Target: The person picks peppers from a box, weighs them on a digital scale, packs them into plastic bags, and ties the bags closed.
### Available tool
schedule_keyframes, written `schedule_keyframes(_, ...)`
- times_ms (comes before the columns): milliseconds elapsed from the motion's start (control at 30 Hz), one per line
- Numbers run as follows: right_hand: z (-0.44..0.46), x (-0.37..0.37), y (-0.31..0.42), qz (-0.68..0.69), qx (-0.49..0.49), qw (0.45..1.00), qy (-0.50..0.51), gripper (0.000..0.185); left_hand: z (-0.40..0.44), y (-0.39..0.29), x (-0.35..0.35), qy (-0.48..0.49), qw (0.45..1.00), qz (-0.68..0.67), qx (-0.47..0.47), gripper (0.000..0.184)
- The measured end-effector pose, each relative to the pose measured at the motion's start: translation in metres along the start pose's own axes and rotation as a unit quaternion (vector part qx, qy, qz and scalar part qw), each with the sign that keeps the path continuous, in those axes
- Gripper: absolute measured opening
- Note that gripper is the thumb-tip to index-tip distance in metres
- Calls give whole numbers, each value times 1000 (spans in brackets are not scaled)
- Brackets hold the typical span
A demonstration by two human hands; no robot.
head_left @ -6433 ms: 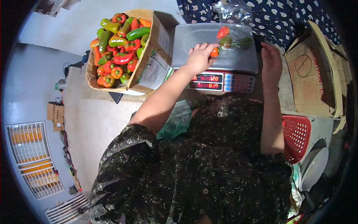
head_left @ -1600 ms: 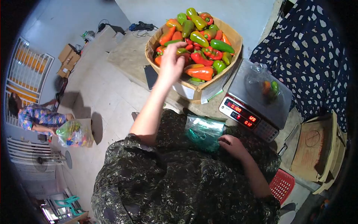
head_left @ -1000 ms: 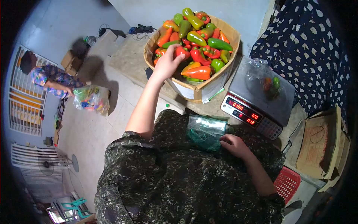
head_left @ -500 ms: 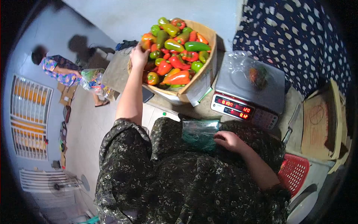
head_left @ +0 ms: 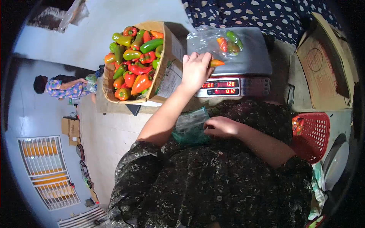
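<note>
My left hand (head_left: 197, 70) is over the near left part of the weighing scale (head_left: 249, 57), fingers closed round an orange pepper (head_left: 217, 63) whose tip sticks out. Beyond it on the scale's plate lies a clear plastic bag (head_left: 205, 38) with red and green peppers (head_left: 222, 44) in it. The cardboard box (head_left: 167, 64) left of the scale is full of red, green and orange peppers (head_left: 140, 68). In my lap lies a clear and green pack of plastic bags (head_left: 192, 127). My right hand (head_left: 220, 126) is at its right edge, fingers curled against it.
Red digits glow on the scale's display (head_left: 220, 87). At the right are an open cardboard carton (head_left: 323, 68) and a red plastic basket (head_left: 315, 133) with something red inside. A dark phone-like object (head_left: 133, 109) lies by the box. Another person (head_left: 62, 88) stands far left.
My left hand has moved right from the pepper box to the scale, bringing an orange pepper. My right hand stays by the plastic bags. The view has turned and shifted right.
</note>
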State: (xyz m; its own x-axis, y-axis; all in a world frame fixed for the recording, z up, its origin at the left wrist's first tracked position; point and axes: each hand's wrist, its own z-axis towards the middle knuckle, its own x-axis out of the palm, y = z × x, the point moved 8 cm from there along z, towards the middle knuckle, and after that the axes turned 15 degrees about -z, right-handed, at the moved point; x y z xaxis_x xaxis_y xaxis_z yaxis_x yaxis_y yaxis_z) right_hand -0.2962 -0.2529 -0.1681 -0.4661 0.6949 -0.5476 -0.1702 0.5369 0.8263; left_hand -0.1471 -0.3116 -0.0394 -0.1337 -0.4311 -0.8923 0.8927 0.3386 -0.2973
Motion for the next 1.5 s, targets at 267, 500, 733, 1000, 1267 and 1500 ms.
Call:
schedule_keyframes(267,-2,-8,5,-3,-37,999,-24,40,8,9,11,-66,977,-199,-43,46)
schedule_keyframes(500,-4,-3,16,-21,-46,999,-19,41,-25,9,-60,-263,753,-586,-142,33)
schedule_keyframes(733,-13,-12,22,-64,-56,996,-39,44,-51,7,-77,-307,724,-610,-97,27)
schedule_keyframes(1000,-13,-8,23,-73,-48,996,-11,43,-39,10,-58,-281,737,-600,-135,20)
schedule_keyframes(1267,-14,-7,21,-38,-26,999,-4,40,-15,23,-12,-189,796,-553,-158,17)
schedule_keyframes(1500,-25,-125,63,-11,-28,924,-381,13,14,14,50,41,999,-30,-11,42)
